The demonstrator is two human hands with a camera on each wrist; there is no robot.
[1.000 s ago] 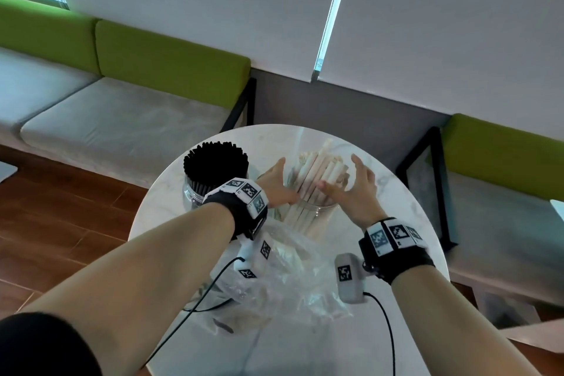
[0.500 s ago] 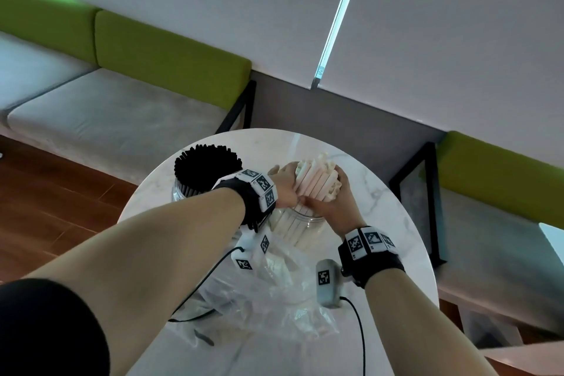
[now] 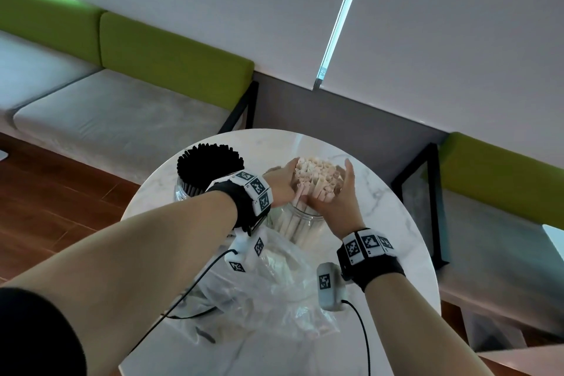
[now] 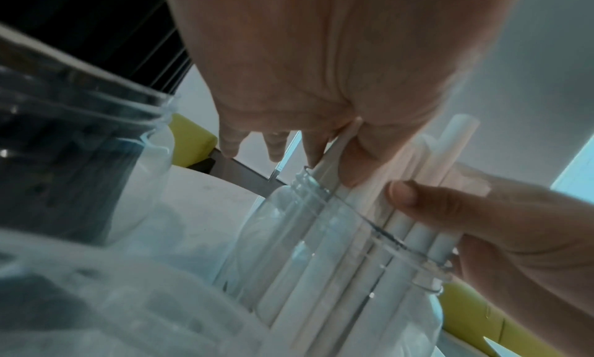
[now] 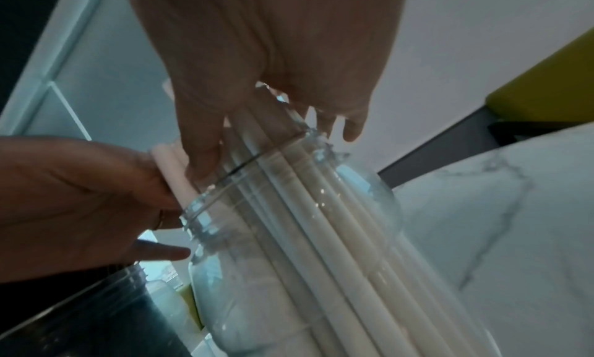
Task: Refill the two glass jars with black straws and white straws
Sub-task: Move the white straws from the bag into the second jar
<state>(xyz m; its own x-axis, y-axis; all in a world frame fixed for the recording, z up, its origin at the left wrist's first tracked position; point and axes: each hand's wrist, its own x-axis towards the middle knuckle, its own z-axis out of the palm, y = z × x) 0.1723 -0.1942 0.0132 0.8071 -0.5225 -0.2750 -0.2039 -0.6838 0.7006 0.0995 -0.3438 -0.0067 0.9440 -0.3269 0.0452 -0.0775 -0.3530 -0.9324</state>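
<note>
A glass jar stands mid-table with a thick bundle of white straws upright in it, the tops well above the rim. My left hand lies against the bundle's left side and my right hand against its right, fingers straight. In the left wrist view the left hand has its thumb on the white straws above the jar. In the right wrist view the right hand does the same over the jar. A second jar at the left is packed with black straws.
A crumpled clear plastic bag lies on the round marble table just in front of the jars, under my wrists. Cables run from the wrist cameras across the table. Grey and green benches stand beyond the table's far edge.
Both hands closed in from the sides and gathered the leaning white straws into an upright bundle. Since half a second ago their fingers have straightened and loosened.
</note>
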